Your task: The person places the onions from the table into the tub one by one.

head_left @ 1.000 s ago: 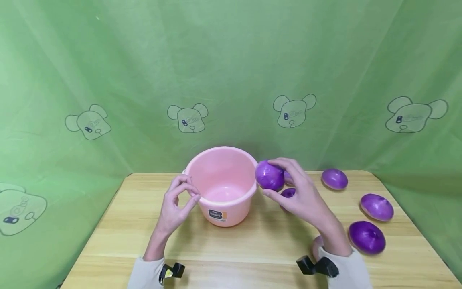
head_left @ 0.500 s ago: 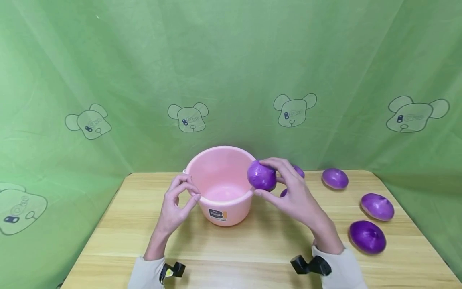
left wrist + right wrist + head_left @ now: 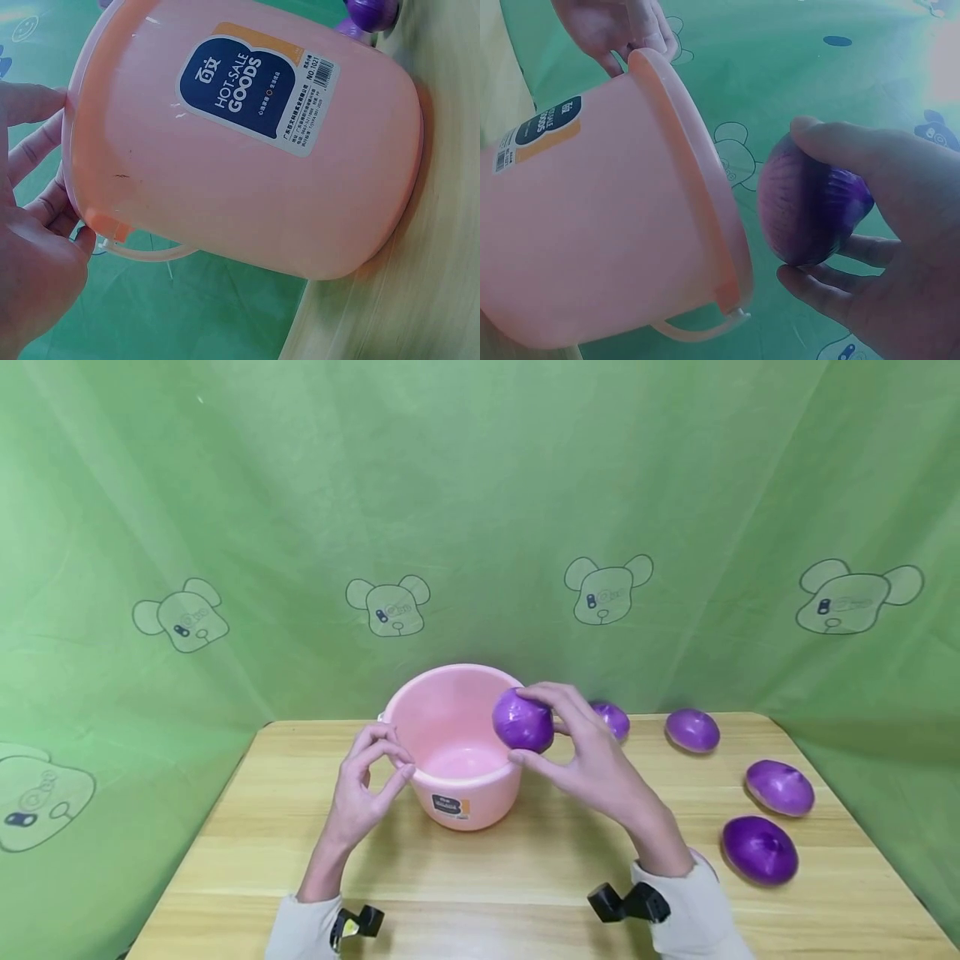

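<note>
I see a plain pale-pink bucket (image 3: 495, 800) with a whitish handle (image 3: 154, 255); its label (image 3: 259, 90) is navy, orange and white, lettered white on the navy, black on the white. The onion (image 3: 521, 722) at the bucket's rim is glossy violet. Off to the bucket's right, one dark onion (image 3: 760, 850) is deep purple, the three pale onions (image 3: 692, 730) nearer lilac. Under the bucket, the bench (image 3: 465, 877) is yellowish wood, streaked with grain. Behind the bucket, green cloth (image 3: 480, 502) carries dark-outlined animal heads with navy patches. The sleeves (image 3: 303, 928) before the bucket are off-white.
</note>
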Demonstrator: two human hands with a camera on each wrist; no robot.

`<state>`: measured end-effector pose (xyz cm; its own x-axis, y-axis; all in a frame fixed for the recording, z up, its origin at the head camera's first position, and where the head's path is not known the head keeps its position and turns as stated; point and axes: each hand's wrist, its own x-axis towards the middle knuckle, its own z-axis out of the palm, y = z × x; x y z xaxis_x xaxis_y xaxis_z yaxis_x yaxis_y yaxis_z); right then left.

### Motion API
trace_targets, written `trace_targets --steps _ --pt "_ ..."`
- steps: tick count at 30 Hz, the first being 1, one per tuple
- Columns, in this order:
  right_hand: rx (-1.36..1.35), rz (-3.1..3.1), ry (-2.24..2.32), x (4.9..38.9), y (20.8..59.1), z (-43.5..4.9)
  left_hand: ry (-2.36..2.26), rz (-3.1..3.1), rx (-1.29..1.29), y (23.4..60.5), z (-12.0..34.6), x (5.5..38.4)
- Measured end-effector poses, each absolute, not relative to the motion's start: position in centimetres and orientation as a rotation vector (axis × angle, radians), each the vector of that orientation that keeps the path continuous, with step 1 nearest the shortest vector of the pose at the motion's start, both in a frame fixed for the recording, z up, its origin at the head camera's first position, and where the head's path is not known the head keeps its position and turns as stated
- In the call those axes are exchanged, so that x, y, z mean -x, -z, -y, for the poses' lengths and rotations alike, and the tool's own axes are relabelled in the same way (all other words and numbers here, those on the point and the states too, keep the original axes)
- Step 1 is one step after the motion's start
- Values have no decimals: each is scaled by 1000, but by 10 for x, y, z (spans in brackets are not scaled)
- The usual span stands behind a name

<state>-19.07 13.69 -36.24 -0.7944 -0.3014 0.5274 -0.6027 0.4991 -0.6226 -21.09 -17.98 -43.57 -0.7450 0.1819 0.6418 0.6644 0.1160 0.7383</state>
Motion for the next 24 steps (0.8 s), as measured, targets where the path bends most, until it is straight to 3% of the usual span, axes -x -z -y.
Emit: trace_targets --steps 24 --pt "-834 2427 -1158 200 354 -117 1665 2002 818 434 179 209"
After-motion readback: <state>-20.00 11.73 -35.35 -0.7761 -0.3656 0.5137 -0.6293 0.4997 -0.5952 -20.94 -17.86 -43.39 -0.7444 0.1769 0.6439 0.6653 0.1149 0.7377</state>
